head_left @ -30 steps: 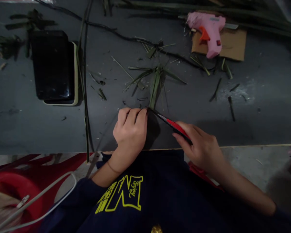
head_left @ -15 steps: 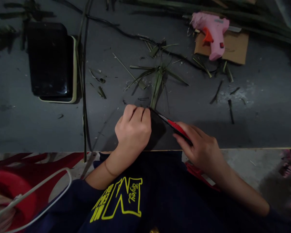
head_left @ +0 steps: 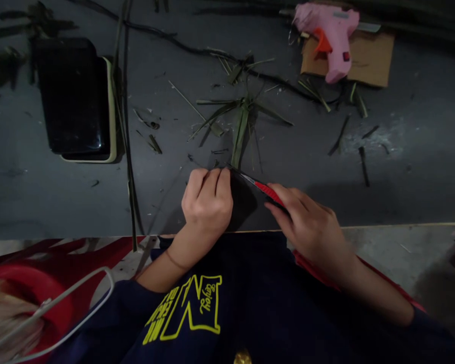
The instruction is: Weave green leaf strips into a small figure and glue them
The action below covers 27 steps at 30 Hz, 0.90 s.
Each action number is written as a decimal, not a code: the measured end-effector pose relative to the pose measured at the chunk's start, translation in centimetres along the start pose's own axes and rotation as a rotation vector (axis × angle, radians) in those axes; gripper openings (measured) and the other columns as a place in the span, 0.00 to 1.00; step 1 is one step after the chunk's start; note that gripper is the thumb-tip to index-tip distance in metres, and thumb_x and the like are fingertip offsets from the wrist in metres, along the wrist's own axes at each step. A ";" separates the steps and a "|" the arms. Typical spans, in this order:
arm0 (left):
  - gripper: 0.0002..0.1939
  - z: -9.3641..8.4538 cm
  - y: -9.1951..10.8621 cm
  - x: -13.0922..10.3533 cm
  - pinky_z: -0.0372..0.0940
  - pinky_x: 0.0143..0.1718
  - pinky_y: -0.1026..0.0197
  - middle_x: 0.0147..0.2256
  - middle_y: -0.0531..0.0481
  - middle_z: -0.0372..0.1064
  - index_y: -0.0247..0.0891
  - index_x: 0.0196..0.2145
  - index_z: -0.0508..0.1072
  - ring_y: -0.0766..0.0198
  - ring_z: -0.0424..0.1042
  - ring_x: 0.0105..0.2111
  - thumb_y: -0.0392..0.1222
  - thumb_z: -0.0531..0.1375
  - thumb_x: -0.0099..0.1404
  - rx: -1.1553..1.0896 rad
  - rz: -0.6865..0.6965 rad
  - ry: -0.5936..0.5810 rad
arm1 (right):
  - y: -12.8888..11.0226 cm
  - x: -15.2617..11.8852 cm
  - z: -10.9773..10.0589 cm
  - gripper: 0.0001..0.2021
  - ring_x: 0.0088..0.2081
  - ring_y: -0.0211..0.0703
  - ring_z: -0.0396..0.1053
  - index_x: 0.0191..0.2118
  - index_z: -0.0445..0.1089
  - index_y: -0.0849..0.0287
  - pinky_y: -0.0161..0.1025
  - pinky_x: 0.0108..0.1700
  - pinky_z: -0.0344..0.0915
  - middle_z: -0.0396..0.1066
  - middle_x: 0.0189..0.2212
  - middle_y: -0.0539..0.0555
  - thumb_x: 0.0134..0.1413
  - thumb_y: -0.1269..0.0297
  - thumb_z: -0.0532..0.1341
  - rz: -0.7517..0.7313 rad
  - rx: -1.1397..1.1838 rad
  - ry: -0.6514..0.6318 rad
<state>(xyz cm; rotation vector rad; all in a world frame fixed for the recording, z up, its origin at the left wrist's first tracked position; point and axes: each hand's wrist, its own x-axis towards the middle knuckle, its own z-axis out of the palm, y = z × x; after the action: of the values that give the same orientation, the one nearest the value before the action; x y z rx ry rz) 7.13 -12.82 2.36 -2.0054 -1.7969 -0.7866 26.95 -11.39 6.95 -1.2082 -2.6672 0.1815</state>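
My left hand (head_left: 208,199) is closed over the near end of a woven green leaf piece (head_left: 240,129), whose narrow strips fan out from a knotted centre on the table. In my right hand (head_left: 307,220) is a red and black handled cutting tool, probably scissors (head_left: 267,191). Its metal blades reach left to the leaf's near end, right beside my left knuckles. The blade tips are partly hidden there, so I cannot tell whether they touch the leaf. Small leaf scraps (head_left: 154,144) lie to the left of the piece.
A pink glue gun (head_left: 339,43) rests on a piece of cardboard (head_left: 373,60) at the upper right. A black tray-like object (head_left: 70,96) sits at the left beside long leaf strips (head_left: 126,131). A dark cable (head_left: 185,48) crosses the grey table (head_left: 420,167).
The view has shifted slightly. My right hand and the tool sit a little further left, close against my left hand, which keeps its hold on the leaf.
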 end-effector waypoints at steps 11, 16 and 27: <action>0.09 0.0 0.1 0.1 0.68 0.38 0.56 0.32 0.43 0.78 0.33 0.39 0.80 0.57 0.71 0.34 0.28 0.60 0.69 -0.088 -0.057 -0.036 | 0.2 -0.3 0.0 0.14 0.32 0.37 0.79 0.53 0.71 0.70 0.35 0.30 0.73 0.79 0.37 0.52 0.67 0.67 0.64 -0.010 0.007 0.025; 0.08 0.2 -0.2 0.2 0.69 0.38 0.56 0.30 0.44 0.77 0.32 0.37 0.80 0.57 0.70 0.33 0.28 0.59 0.69 -0.058 -0.026 -0.034 | -0.1 0.2 0.2 0.14 0.31 0.39 0.78 0.54 0.71 0.67 0.36 0.25 0.70 0.77 0.38 0.53 0.69 0.65 0.61 0.034 0.027 -0.031; 0.08 0.3 -0.5 0.4 0.68 0.39 0.56 0.30 0.44 0.78 0.31 0.36 0.80 0.57 0.71 0.33 0.31 0.59 0.70 -0.135 -0.059 -0.041 | 0.3 -0.2 -0.3 0.17 0.30 0.36 0.74 0.56 0.74 0.66 0.30 0.20 0.65 0.70 0.40 0.57 0.67 0.64 0.63 0.097 -0.016 -0.059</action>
<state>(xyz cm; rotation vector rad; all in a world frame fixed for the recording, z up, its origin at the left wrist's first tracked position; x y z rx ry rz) 6.72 -12.32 2.31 -2.0749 -1.8798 -0.9136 27.38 -11.39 7.18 -1.3591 -2.6663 0.2149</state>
